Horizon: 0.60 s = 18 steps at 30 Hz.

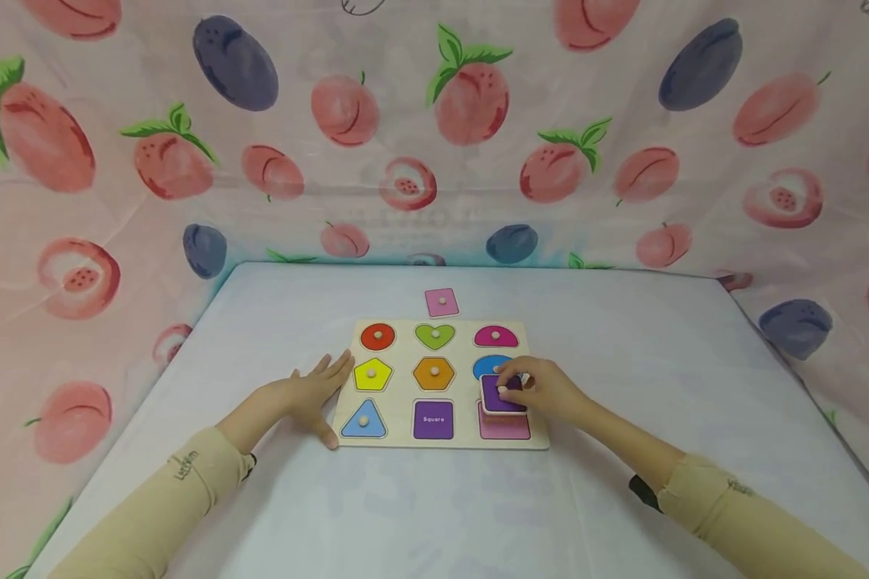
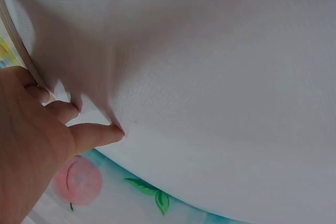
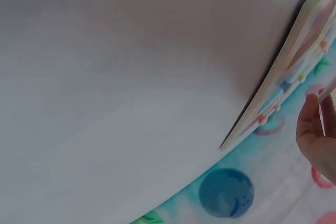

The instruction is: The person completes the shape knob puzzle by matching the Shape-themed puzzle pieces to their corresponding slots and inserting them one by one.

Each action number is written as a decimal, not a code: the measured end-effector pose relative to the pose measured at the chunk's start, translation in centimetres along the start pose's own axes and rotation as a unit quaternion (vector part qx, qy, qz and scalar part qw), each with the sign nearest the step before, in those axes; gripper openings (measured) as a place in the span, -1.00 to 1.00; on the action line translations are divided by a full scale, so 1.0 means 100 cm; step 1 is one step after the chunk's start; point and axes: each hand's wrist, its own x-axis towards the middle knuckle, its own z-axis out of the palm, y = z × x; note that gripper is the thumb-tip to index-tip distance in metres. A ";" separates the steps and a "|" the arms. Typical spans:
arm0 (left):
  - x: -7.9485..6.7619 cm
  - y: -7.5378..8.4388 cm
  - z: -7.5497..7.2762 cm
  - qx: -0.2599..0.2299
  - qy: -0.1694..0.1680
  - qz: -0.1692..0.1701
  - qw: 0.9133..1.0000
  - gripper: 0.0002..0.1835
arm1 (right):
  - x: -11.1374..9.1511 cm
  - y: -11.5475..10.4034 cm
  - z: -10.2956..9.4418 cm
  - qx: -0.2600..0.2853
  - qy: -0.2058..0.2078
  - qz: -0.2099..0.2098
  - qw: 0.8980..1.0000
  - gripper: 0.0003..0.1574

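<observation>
A wooden shape puzzle board (image 1: 391,402) lies on the white table. My right hand (image 1: 550,389) pinches the small knob of a purple square puzzle piece (image 1: 494,396), held above the board's lower right, partly over the pink recess (image 1: 507,429). The purple recess marked "Square" (image 1: 433,430) is bare. My left hand (image 1: 311,396) rests at the board's left edge with fingers spread; in the left wrist view the hand (image 2: 37,135) shows its fingertips by that edge. A pink puzzle piece (image 1: 434,304) lies behind the board.
Knobbed pieces sit in the board's other recesses, among them a blue triangle (image 1: 355,429), a yellow pentagon (image 1: 365,380) and an orange hexagon (image 1: 423,378). White cloth (image 1: 442,515) covers the table. A fruit-patterned curtain (image 1: 463,193) stands behind it and along the sides.
</observation>
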 end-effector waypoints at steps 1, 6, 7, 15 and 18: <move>0.000 0.000 0.000 0.001 0.001 0.000 1.000 0.47 | 0.002 -0.002 0.003 -0.003 -0.003 -0.003 1.000 -0.92; 0.001 0.000 0.000 0.001 -0.001 -0.004 1.000 0.48 | 0.009 -0.014 0.017 0.000 -0.015 -0.017 1.000 -0.92; 0.001 0.001 0.000 0.001 -0.001 -0.003 1.000 0.47 | 0.010 -0.016 0.020 -0.001 -0.016 -0.021 1.000 -0.92; 0.000 0.003 -0.002 0.006 -0.007 -0.001 1.000 0.46 | 0.015 -0.036 0.035 0.003 -0.016 -0.050 0.999 -0.93; -0.001 0.004 -0.003 0.001 -0.008 -0.002 1.000 0.45 | 0.017 -0.042 0.041 0.002 -0.016 -0.063 0.998 -0.93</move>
